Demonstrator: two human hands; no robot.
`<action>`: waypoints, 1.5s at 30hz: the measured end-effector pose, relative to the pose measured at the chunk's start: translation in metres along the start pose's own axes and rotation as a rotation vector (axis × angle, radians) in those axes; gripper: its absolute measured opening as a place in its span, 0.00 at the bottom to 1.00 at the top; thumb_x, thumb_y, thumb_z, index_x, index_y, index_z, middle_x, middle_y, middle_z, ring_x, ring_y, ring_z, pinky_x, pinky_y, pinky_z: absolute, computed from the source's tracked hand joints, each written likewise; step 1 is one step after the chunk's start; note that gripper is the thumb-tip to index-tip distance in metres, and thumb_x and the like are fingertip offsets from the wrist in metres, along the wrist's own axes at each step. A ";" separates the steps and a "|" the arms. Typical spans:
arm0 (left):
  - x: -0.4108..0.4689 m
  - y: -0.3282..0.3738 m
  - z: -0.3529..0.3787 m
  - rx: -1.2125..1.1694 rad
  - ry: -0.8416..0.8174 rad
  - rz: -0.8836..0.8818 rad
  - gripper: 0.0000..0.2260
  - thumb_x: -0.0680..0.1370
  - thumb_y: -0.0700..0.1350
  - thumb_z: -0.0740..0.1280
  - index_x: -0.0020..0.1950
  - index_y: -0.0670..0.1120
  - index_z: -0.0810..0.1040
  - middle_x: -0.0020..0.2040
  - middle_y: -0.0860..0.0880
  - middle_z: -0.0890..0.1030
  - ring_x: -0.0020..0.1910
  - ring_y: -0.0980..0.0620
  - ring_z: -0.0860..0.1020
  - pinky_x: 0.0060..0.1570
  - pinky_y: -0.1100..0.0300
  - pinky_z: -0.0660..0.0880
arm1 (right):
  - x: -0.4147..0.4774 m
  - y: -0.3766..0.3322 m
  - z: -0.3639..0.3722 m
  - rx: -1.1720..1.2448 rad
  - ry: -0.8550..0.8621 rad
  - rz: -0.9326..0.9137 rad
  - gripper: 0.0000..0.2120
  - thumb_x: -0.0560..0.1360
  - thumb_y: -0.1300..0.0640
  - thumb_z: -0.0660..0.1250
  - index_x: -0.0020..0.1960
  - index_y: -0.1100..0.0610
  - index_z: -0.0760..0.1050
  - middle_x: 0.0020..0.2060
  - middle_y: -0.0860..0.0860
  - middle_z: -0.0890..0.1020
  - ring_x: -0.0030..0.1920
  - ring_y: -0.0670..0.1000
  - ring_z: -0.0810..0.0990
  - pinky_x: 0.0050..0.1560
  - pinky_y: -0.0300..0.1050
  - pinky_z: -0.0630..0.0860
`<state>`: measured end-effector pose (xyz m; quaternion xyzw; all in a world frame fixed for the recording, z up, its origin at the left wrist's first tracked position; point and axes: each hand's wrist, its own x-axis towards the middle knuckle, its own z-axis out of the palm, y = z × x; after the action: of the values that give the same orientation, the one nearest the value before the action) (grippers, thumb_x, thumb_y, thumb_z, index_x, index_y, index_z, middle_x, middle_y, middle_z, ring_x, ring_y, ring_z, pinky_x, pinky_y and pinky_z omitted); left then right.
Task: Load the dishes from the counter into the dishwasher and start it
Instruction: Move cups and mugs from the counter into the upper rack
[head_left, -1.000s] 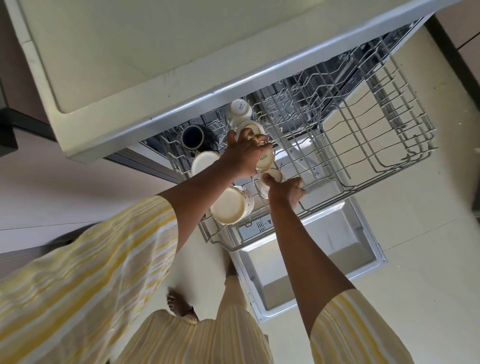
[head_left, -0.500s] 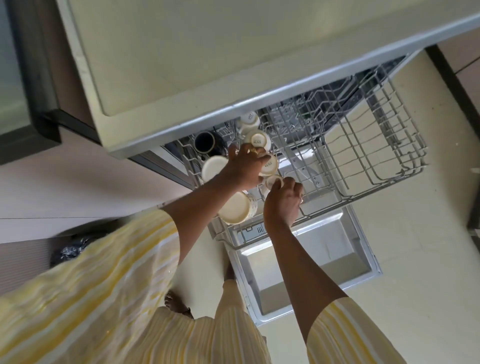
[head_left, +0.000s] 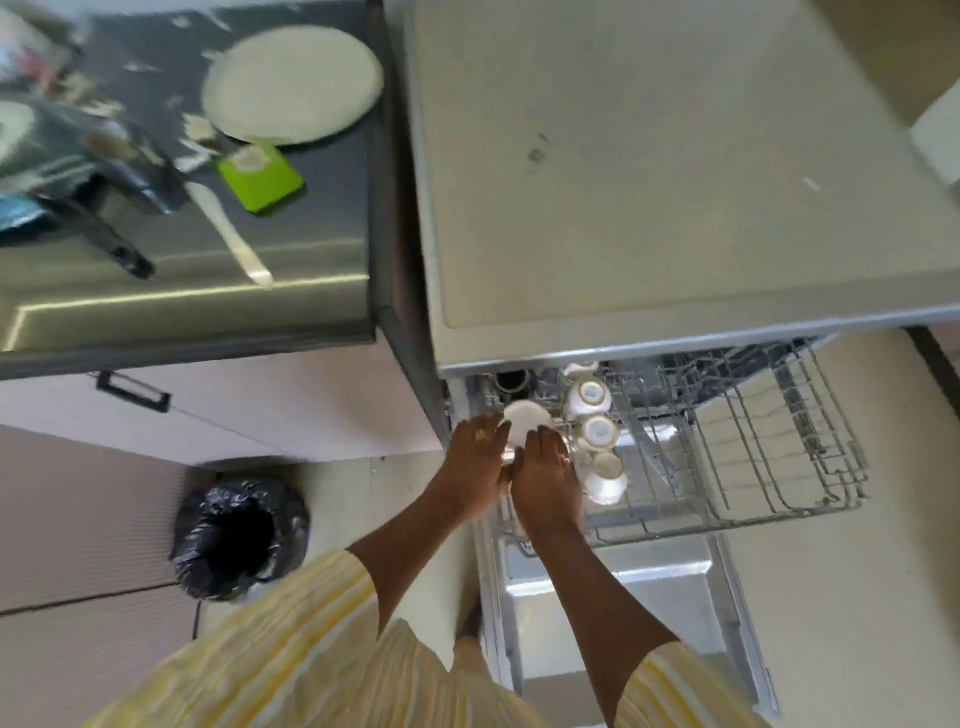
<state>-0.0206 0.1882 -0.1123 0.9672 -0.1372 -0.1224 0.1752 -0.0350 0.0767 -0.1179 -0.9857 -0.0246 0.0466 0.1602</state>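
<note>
The job looks partly done. The dishwasher (head_left: 649, 182) is open, its door (head_left: 623, 587) is down and the top rack (head_left: 779, 441) is pulled out. Three pale cups (head_left: 600, 434) sit upside down in a row on the left side of the rack. A dark cup (head_left: 511, 382) sits at the far left and a white bowl (head_left: 525, 418) is near it.

The left hand (head_left: 475, 457) and the right hand (head_left: 545, 478) are close together, just near the bowl. Something pale shows between them, but how they grip it cannot be told.

The right side of the rack holds nothing. On the counter (head_left: 311, 260), far left, a big plate (head_left: 291, 83), a white spoon (head_left: 228, 228) and a green thing (head_left: 260, 179) are not loaded yet. With the door open, the dishwasher is most likely not started yet.
</note>
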 end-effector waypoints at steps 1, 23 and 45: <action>-0.014 -0.006 -0.005 -0.051 0.028 -0.002 0.26 0.63 0.45 0.77 0.58 0.40 0.75 0.52 0.41 0.81 0.51 0.41 0.79 0.54 0.53 0.74 | -0.002 -0.011 -0.001 -0.046 -0.007 -0.084 0.19 0.59 0.64 0.75 0.49 0.65 0.80 0.46 0.61 0.83 0.46 0.58 0.83 0.40 0.48 0.81; -0.201 -0.168 -0.127 0.203 0.348 -0.740 0.25 0.83 0.52 0.48 0.76 0.41 0.51 0.77 0.44 0.52 0.76 0.44 0.50 0.74 0.50 0.43 | -0.001 -0.279 0.007 0.042 -0.027 -1.116 0.23 0.56 0.53 0.82 0.49 0.60 0.83 0.47 0.53 0.85 0.48 0.51 0.84 0.48 0.40 0.78; -0.234 -0.404 -0.322 0.143 0.615 -0.682 0.28 0.76 0.51 0.62 0.71 0.37 0.64 0.67 0.41 0.71 0.67 0.44 0.69 0.68 0.50 0.64 | 0.087 -0.554 -0.018 0.110 0.290 -1.085 0.17 0.65 0.61 0.76 0.53 0.61 0.79 0.51 0.55 0.82 0.53 0.53 0.82 0.50 0.42 0.80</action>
<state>-0.0568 0.7230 0.0739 0.9581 0.2389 0.1292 0.0905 0.0345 0.6016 0.0686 -0.8183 -0.5032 -0.1773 0.2139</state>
